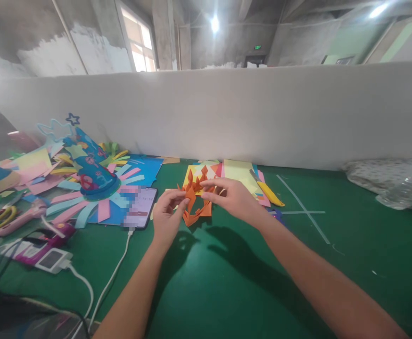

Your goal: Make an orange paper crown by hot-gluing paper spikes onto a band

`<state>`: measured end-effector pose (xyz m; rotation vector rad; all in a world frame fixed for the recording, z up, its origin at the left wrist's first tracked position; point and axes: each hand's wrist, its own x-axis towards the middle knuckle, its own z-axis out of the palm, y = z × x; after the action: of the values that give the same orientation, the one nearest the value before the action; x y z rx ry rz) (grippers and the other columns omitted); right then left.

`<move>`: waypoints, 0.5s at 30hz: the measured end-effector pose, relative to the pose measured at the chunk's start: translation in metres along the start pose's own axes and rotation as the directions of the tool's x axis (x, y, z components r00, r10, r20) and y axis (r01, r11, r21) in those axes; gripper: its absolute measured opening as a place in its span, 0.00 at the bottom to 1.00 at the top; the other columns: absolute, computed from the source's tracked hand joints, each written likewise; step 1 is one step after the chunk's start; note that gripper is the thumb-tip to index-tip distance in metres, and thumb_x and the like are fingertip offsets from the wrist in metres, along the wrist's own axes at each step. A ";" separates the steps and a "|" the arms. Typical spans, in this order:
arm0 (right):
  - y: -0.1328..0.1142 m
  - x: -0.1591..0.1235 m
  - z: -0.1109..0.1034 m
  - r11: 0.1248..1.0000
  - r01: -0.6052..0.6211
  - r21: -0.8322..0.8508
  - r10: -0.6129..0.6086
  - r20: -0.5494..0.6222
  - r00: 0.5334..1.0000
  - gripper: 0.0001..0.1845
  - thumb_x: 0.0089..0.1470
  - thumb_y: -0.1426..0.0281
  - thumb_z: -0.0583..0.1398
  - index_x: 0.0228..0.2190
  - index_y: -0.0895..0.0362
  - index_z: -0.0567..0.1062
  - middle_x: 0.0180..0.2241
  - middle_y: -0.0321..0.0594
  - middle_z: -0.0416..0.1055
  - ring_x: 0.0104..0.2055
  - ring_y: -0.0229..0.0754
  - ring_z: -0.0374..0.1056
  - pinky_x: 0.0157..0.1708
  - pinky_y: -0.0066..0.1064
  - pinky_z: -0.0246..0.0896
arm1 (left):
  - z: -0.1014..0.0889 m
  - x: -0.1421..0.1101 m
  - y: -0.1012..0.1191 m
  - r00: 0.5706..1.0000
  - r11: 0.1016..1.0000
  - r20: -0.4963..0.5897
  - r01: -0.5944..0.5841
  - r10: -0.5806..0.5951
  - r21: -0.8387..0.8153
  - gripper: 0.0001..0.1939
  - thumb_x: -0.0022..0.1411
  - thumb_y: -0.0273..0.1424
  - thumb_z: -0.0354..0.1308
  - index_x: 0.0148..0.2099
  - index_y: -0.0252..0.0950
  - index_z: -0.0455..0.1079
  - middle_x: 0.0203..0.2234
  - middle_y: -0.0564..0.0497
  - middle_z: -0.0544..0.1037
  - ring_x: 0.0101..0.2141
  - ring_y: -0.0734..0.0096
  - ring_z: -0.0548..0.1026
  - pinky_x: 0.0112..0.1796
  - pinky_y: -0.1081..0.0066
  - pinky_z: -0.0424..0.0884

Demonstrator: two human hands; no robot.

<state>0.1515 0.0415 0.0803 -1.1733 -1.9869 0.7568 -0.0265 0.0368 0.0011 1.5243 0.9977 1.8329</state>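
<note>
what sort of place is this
Probably a craft workspace in an unfinished-looking room: there's folded orange paper being handled, a decorated cone hat on the table, and a patchily whitened wall behind.

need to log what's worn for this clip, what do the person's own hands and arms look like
The left hand and right hand are bare, without gloves. No watch or bracelet shows at either wrist, and no ring is visible, though some fingers are partly hidden. Both forearms are sleeveless as far as the picture shows.
</note>
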 end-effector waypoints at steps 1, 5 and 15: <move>-0.001 0.005 0.005 0.999 0.011 0.032 -0.012 0.019 1.000 0.17 0.50 0.58 0.59 0.39 0.53 0.76 0.39 0.38 0.74 0.33 0.37 0.68 0.34 0.29 0.62 | 0.000 0.000 0.000 1.000 1.000 0.010 -0.009 0.009 0.004 0.07 0.52 0.30 0.61 0.36 0.37 0.73 0.34 0.50 0.72 0.33 0.74 0.72 0.35 0.73 0.71; -0.004 0.015 0.016 0.998 0.013 0.067 -0.015 0.017 1.000 0.12 0.50 0.62 0.58 0.29 0.56 0.77 0.28 0.35 0.73 0.28 0.35 0.66 0.30 0.27 0.59 | 0.000 0.000 0.002 0.999 1.000 0.044 0.014 -0.014 0.005 0.08 0.52 0.31 0.62 0.36 0.38 0.74 0.35 0.49 0.72 0.34 0.73 0.72 0.33 0.74 0.71; 0.007 -0.012 0.030 0.993 -0.119 -0.010 0.118 0.255 0.960 0.13 0.51 0.61 0.56 0.26 0.56 0.75 0.27 0.36 0.74 0.23 0.34 0.64 0.25 0.27 0.55 | -0.010 0.010 0.000 0.918 0.952 -0.296 0.200 -0.265 -0.231 0.15 0.59 0.41 0.53 0.32 0.33 0.69 0.19 0.56 0.65 0.19 0.82 0.63 0.22 0.80 0.61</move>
<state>0.1354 0.0295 0.0545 -1.2528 -2.1345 1.0177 -0.0386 0.0433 0.0061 0.9590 1.0576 1.9768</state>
